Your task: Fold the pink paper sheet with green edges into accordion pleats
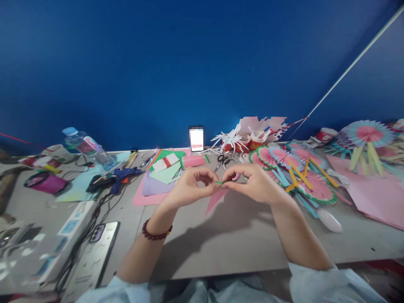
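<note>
My left hand (pixel 196 185) and my right hand (pixel 249 182) meet above the middle of the table, thumb and fingertips pinched together. A small green strip (pixel 219 183) shows between the two pinches, each hand gripping one end; its full shape is hidden by the fingers. Below them is a pink paper piece (pixel 216 200), partly covered by my hands; whether it lies on the table or hangs from the strip I cannot tell. Behind my right hand, scissors (pixel 222 160) lie beside a roll of tape (pixel 229 163).
Left of my hands are coloured paper sheets (pixel 158 187), a pleated pink-and-green paper (pixel 195 161), a blue glue gun (pixel 121 176), a bottle (pixel 90 147) and a phone (pixel 94 252). Paper rosettes (pixel 317 185) pile up on the right. Another phone (pixel 197 139) leans against the blue wall.
</note>
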A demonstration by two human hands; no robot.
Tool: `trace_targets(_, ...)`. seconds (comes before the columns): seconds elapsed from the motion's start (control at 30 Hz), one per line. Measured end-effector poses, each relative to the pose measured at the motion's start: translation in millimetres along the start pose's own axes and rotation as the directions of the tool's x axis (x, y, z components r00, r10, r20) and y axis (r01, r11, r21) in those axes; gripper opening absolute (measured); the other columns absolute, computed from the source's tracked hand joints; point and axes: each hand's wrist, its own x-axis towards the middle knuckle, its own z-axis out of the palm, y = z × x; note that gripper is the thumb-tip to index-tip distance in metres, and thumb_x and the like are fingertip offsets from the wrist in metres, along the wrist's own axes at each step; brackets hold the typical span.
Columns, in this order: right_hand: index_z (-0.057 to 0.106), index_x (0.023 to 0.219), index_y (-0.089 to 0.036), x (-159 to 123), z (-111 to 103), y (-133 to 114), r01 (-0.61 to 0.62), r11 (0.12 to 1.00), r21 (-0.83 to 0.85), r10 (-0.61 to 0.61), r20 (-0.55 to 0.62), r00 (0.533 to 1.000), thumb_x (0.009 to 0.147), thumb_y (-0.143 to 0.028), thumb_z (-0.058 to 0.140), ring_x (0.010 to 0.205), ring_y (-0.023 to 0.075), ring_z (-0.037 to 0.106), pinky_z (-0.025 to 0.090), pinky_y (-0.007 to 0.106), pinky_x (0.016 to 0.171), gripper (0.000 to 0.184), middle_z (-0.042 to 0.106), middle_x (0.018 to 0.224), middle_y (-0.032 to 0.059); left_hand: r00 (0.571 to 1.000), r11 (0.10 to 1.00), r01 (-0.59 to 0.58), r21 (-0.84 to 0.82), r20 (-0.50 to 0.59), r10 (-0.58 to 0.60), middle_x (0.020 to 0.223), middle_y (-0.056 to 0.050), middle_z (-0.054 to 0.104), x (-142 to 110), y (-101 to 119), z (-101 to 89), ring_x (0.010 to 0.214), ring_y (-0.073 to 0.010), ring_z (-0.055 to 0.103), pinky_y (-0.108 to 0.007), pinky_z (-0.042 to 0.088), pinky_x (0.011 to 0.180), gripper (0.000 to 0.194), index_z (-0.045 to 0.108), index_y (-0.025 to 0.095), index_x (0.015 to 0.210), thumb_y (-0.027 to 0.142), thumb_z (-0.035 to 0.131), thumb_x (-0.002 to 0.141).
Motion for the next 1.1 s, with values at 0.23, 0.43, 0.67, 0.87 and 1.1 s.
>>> trace_targets(0.23, 0.071, 0.075, -0.019, 1.1, -0.9, -0.8, -0.034, 0.999, 0.028, 0.033, 0.034, 0.999, 0.08, -0.027, 0.069, 0.072, 0.016, 0.065, 0.05, 0.026, 0.066, 0.01, 0.073, 0.075, 0.0021, 1.0, 1.0, -0.009, 0.003, 0.014, 0.009, 0.074, -0.003, 0.069, 1.2, -3.0, 0.6, 0.066, -0.0118, 0.058, -0.025, 0.05, 0.065, 0.013, 0.067, 0.015, 0.074, 0.026, 0.074, 0.074)
trace_targets(0.43, 0.072, 0.077, -0.021, 2.8, -0.6, 2.9, -0.065, 0.996, 0.065, 0.064, 0.021, 0.998, 0.078, -0.03, 0.072, 0.074, 0.0163, 0.066, 0.049, 0.027, 0.068, 0.01, 0.073, 0.077, 0.0007, 0.999, 0.999, 0.035, -0.032, 0.005, -0.035, 0.071, -0.002, 0.067, 2.1, -6.6, -0.8, 0.064, -0.0112, 0.057, -0.025, 0.048, 0.064, 0.019, 0.069, 0.015, 0.076, 0.033, 0.076, 0.075)
trace_targets(0.67, 0.069, 0.079, -0.019, 5.4, -0.3, 2.8, 0.007, 0.995, 0.096, -0.011, 0.045, 0.999, 0.081, -0.026, 0.07, 0.075, 0.0155, 0.064, 0.05, 0.026, 0.067, 0.007, 0.072, 0.078, 0.002, 0.997, 0.988, 0.076, -0.134, 0.001, -0.077, 0.065, 0.0, 0.062, 3.0, -6.5, -0.6, 0.06, -0.0099, 0.053, -0.023, 0.043, 0.059, 0.029, 0.067, 0.015, 0.072, 0.041, 0.078, 0.075)
trace_targets(0.87, 0.069, 0.08, -0.019, 6.2, -1.1, 5.2, 0.098, 0.988, 0.118, -0.104, 0.042, 0.994, 0.082, -0.028, 0.071, 0.076, 0.0169, 0.065, 0.051, 0.028, 0.069, 0.01, 0.073, 0.079, 0.0034, 0.991, 0.957, 0.122, -0.262, 0.082, -0.104, 0.062, 0.001, 0.06, 6.0, -6.9, -0.8, 0.058, -0.0102, 0.053, -0.024, 0.043, 0.058, 0.034, 0.065, 0.016, 0.071, 0.043, 0.085, 0.069)
trace_targets(1.1, 0.073, 0.087, -0.02, 7.2, 0.4, 5.4, 0.134, 0.981, 0.142, -0.142, 0.044, 0.989, 0.082, -0.026, 0.072, 0.082, 0.0179, 0.066, 0.052, 0.029, 0.075, 0.009, 0.075, 0.087, 0.0046, 0.984, 0.925, 0.134, -0.355, 0.154, -0.084, 0.062, 0.003, 0.057, 11.1, -18.1, 1.5, 0.057, -0.009, 0.051, -0.024, 0.041, 0.057, 0.038, 0.062, 0.016, 0.07, 0.043, 0.088, 0.065)
